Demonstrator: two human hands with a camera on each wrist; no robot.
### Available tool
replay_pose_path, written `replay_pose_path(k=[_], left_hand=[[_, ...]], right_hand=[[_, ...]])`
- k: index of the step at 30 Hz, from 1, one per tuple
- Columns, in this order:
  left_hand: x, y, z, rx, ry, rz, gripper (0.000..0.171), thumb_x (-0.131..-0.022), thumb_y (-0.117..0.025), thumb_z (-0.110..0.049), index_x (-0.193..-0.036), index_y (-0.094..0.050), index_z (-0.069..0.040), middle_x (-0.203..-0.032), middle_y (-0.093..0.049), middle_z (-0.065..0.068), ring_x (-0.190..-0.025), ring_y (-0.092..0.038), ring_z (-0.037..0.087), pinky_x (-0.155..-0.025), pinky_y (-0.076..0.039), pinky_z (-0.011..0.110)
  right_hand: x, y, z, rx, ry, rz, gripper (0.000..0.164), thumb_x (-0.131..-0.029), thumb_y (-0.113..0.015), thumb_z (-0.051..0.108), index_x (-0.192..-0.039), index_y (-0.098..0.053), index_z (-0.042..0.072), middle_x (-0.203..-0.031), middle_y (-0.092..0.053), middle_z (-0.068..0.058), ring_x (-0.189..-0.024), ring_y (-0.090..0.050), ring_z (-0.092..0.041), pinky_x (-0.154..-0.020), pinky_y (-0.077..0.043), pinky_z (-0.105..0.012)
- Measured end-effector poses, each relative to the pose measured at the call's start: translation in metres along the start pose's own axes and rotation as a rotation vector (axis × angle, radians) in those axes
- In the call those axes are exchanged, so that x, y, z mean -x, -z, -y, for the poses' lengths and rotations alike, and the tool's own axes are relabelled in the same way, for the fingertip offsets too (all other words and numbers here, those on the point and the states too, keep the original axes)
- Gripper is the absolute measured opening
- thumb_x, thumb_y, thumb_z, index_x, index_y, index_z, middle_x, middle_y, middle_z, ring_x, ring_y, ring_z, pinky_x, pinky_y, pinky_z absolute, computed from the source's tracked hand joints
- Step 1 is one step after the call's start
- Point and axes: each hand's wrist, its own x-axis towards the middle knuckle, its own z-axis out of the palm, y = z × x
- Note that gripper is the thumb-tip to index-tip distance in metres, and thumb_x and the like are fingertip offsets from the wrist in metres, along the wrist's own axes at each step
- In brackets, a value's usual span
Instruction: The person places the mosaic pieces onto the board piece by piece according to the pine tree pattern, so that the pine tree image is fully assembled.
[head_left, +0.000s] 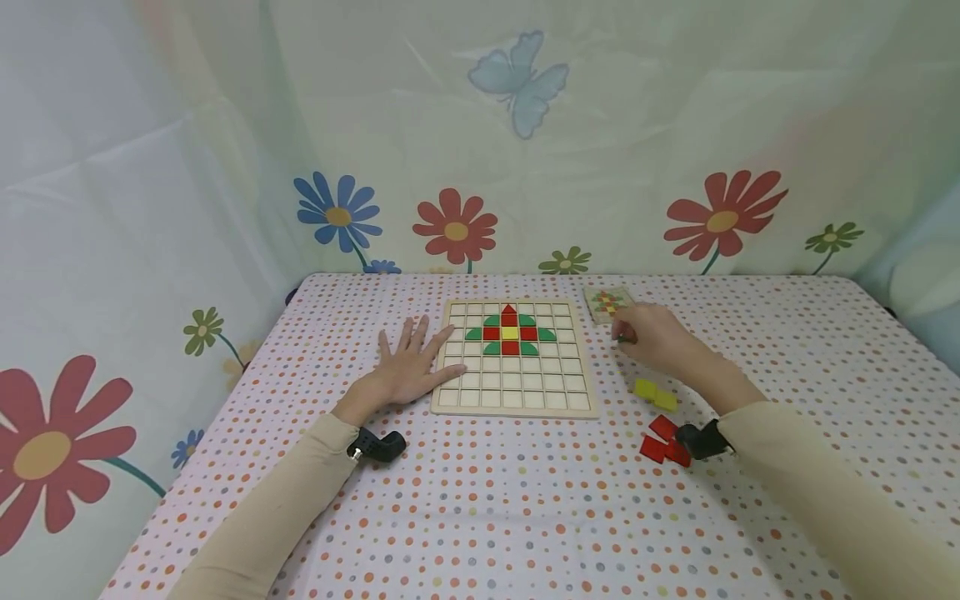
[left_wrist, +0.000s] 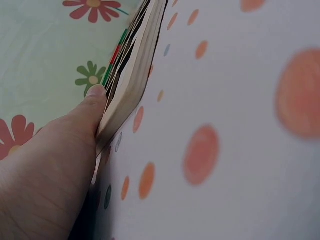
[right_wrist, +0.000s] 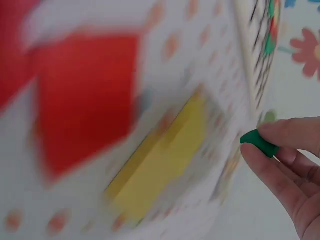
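A wooden grid board [head_left: 480,400] lies on the table with red, green and yellow pieces set in its upper middle cells. My left hand [head_left: 408,367] rests at the board's left side, fingers spread and straight, the thumb over its edge; in the left wrist view the thumb [left_wrist: 96,91] touches the board's rim. To the right of the board, my right hand [head_left: 651,333] pinches a small green curved-edge piece [right_wrist: 259,143] between thumb and forefinger. Just beyond that hand lies a square pattern card [head_left: 600,310], partly covered by it in the head view.
Yellow square pieces [head_left: 656,395] lie on the table below my right hand. Nearer to me are red square pieces [head_left: 653,448], beside the right wrist camera. A dotted cloth [head_left: 480,517] covers the table, and a flowered curtain [head_left: 630,167] hangs behind it.
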Motion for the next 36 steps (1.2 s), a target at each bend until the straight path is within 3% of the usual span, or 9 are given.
replay_pose_path(k=[7,11,17,23,36], left_hand=[[0.0,0.003,-0.004,0.004,-0.003,-0.008,0.085,-0.103,-0.04,-0.071,-0.171,-0.011,-0.028,-0.175,0.006,0.018,-0.159,0.012,0.041,-0.117,0.01,0.076],[0.0,0.003,-0.005,-0.002,0.0,-0.003,0.085,-0.103,-0.04,-0.071,-0.17,-0.012,-0.028,-0.175,0.005,0.017,-0.159,0.012,0.04,-0.117,0.011,0.076],[0.0,0.003,-0.004,0.002,-0.001,0.003,0.084,-0.104,-0.04,-0.07,-0.17,-0.012,-0.027,-0.175,0.005,0.018,-0.159,0.012,0.041,-0.117,0.011,0.076],[0.001,0.001,-0.002,-0.004,0.004,0.012,0.084,-0.104,-0.039,-0.07,-0.171,-0.011,-0.027,-0.174,0.006,0.018,-0.159,0.013,0.041,-0.117,0.01,0.076],[0.0,0.001,0.0,-0.005,0.012,0.002,0.083,-0.104,-0.039,-0.07,-0.171,-0.01,-0.028,-0.174,0.007,0.018,-0.159,0.013,0.041,-0.116,0.01,0.076]], right_hand=[[-0.026,-0.005,0.054,-0.156,0.105,-0.017,0.01,-0.091,-0.078,-0.004,-0.086,-0.071,0.002,-0.08,-0.069,-0.006,-0.074,-0.062,-0.02,-0.068,-0.053,-0.035],[-0.038,-0.014,0.075,-0.265,0.142,-0.009,0.003,-0.092,-0.079,-0.001,-0.093,-0.076,-0.001,-0.085,-0.073,-0.006,-0.075,-0.065,-0.018,-0.072,-0.056,-0.036],[-0.051,-0.034,0.099,-0.389,0.215,0.011,0.006,-0.091,-0.079,-0.003,-0.097,-0.08,-0.002,-0.09,-0.074,-0.007,-0.076,-0.067,-0.018,-0.072,-0.057,-0.033],[-0.061,-0.052,0.114,-0.463,0.224,0.044,0.007,-0.092,-0.077,-0.004,-0.098,-0.08,-0.002,-0.097,-0.076,-0.011,-0.085,-0.072,-0.022,-0.076,-0.059,-0.032],[-0.067,-0.073,0.118,-0.439,0.197,0.063,0.009,-0.093,-0.075,-0.005,-0.1,-0.081,-0.003,-0.101,-0.076,-0.013,-0.09,-0.074,-0.024,-0.08,-0.061,-0.033]])
